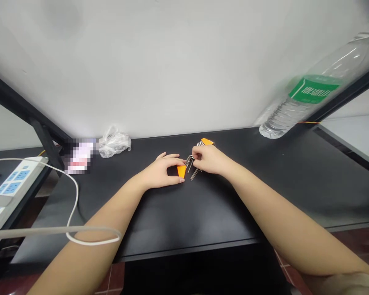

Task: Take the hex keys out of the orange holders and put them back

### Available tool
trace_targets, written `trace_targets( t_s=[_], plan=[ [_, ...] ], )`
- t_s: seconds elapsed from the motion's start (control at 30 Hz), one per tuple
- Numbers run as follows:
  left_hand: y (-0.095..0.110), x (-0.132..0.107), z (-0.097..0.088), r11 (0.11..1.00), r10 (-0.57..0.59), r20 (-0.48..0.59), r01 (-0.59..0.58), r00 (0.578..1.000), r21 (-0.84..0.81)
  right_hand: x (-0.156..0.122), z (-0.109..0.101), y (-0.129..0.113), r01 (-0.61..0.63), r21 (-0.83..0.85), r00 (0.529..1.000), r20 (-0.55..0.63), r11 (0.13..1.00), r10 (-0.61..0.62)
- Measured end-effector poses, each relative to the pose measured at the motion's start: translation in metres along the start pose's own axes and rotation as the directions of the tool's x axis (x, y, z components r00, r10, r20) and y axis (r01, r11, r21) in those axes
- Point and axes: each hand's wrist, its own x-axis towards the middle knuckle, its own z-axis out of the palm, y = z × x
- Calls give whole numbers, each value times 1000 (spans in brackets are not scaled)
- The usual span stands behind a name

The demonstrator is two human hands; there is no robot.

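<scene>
Covering much of the orange holder [181, 171], the left hand [162, 170] leaves only its lower corner in view. The steel keys [191, 164] fanning from it are thin and hard to count. A second holder [206, 141] is half hidden behind the right hand [210, 160], at its 12 o'clock. Both hands rest at mid-worktop [203, 213], forearms converging. Left grip closed on the holder. Right thumb and fingers pinched on one of the keys, at the holder's 3 o'clock. Bottle [310, 94] blurred and cut off at 2 o'clock. Bag [114, 143] at 10 o'clock. Open surface lies toward the 6 o'clock edge.
</scene>
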Motion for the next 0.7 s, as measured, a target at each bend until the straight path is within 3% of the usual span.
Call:
trace_targets(
  t_s=[0.13, 0.3, 0.43, 0.7],
  plan=[
    [-1, 0, 0, 1000, 2, 1, -2, 1000, -6, -3, -5, 3, 26, -22, 999, 45, 999, -25],
    [0, 0, 0, 1000, -3, 8, 3, 1000, -9, -3, -5, -6, 147, -26, 989, 25, 989, -146],
    [-4, 0, -5, 999, -3, 1, 3, 1000, -44, -3, -5, -6, 174, -61, 985, 27, 983, -172],
    [-8, 0, -11, 996, 3, -15, -4, 1000, -89, -4, -11, 6, 231, -59, 964, 147, 971, -221]
  ],
)
